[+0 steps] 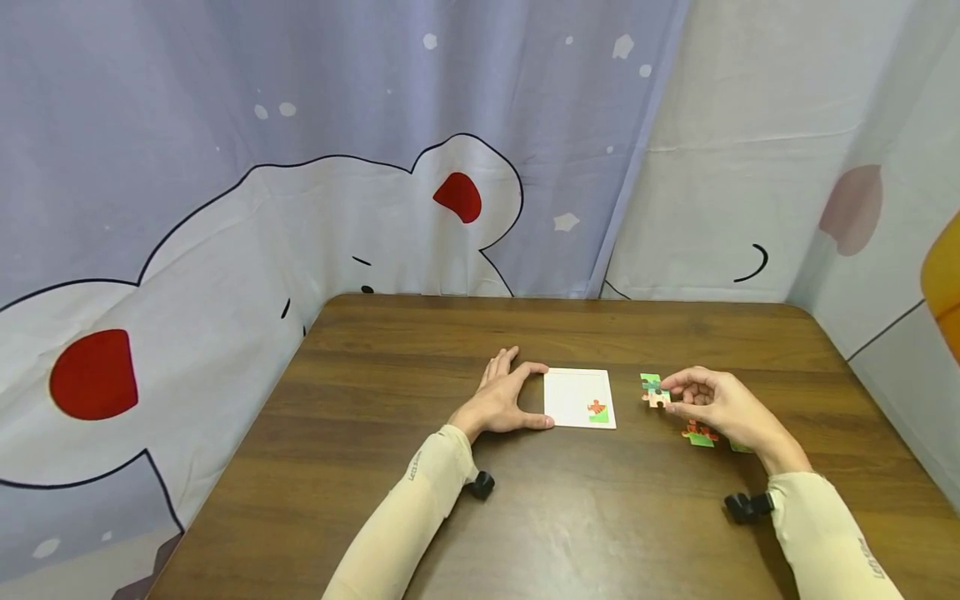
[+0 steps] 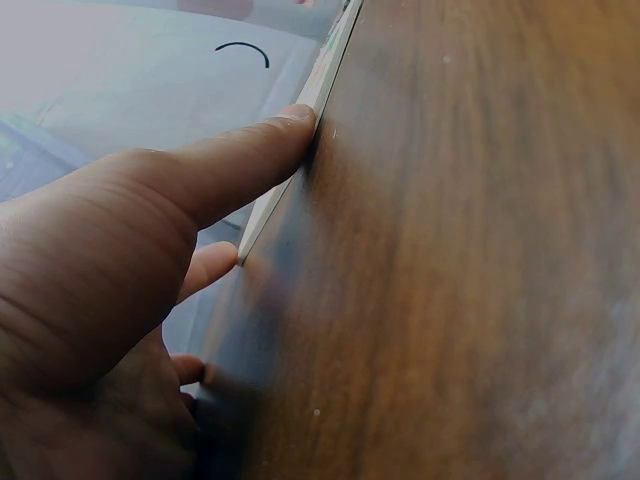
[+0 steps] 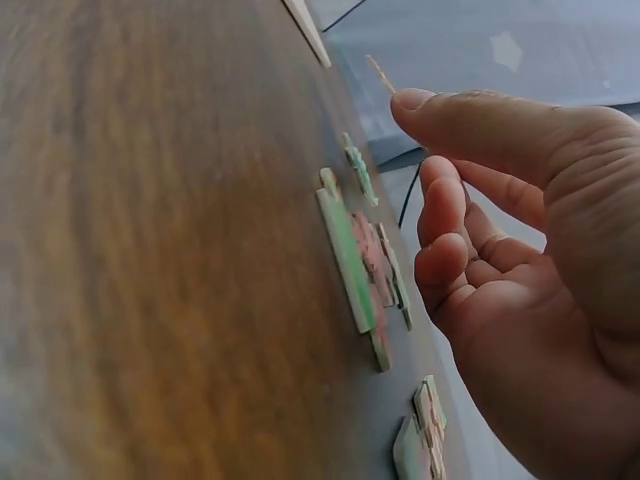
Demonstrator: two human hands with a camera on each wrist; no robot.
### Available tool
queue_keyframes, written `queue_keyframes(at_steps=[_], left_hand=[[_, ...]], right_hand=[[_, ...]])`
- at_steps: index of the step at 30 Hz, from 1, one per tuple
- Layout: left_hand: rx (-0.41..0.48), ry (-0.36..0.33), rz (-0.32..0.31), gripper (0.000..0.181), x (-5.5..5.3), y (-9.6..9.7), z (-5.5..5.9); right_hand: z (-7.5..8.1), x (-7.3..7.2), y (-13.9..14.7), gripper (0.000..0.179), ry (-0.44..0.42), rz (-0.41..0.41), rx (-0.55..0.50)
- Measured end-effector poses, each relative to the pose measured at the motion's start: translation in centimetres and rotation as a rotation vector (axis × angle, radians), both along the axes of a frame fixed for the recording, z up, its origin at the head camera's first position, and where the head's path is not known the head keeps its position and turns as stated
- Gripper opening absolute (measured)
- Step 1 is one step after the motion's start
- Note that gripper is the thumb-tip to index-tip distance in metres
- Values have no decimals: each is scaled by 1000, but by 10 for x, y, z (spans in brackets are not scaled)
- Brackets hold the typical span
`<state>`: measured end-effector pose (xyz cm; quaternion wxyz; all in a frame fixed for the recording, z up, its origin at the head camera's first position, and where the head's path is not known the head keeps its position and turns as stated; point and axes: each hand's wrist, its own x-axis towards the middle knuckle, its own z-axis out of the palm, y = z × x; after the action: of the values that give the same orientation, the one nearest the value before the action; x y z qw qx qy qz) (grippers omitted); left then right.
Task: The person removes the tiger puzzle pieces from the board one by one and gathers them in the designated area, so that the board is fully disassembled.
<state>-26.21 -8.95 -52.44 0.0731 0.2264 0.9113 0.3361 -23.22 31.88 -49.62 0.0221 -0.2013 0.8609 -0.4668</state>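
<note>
My left hand (image 1: pixel 501 400) reaches the left side of a white square puzzle board (image 1: pixel 573 392). Its thumb and index finger are spread to the board's two left corners, and the other fingers extend beyond. In the board's lower right corner sits a red and green jigsaw piece (image 1: pixel 598 411). With thumb and fingertips, my right hand (image 1: pixel 716 404) pinches a pale pink jigsaw piece (image 1: pixel 657 399), seen edge-on in the right wrist view above the table. That piece overlaps a green jigsaw piece (image 1: pixel 648 379) in the head view.
Under the right hand lie more jigsaw pieces: a red and green one (image 1: pixel 701 434) and a green one (image 1: pixel 739 447) partly hidden by the wrist. The brown wooden table (image 1: pixel 570 508) meets a printed curtain (image 1: pixel 555 150) along its far edge.
</note>
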Motion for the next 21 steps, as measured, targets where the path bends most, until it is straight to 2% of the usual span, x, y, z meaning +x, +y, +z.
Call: queue_keyframes(at_steps=[3,8,15,21], left_hand=[[-12,-10,-2,87,2,1,6],[-12,11,1,87,-2,1,-2],[0,3,2,87,-1,1,-1],[-15,9,13,88,-5,1,-8]], right_hand=[[-2,0,0,31,14,0,15],[-2,1,0,30,18,-1,49],[-1,-1,-2,27,28,-13,115],[-1,-3,-3,27,34,-19,161]])
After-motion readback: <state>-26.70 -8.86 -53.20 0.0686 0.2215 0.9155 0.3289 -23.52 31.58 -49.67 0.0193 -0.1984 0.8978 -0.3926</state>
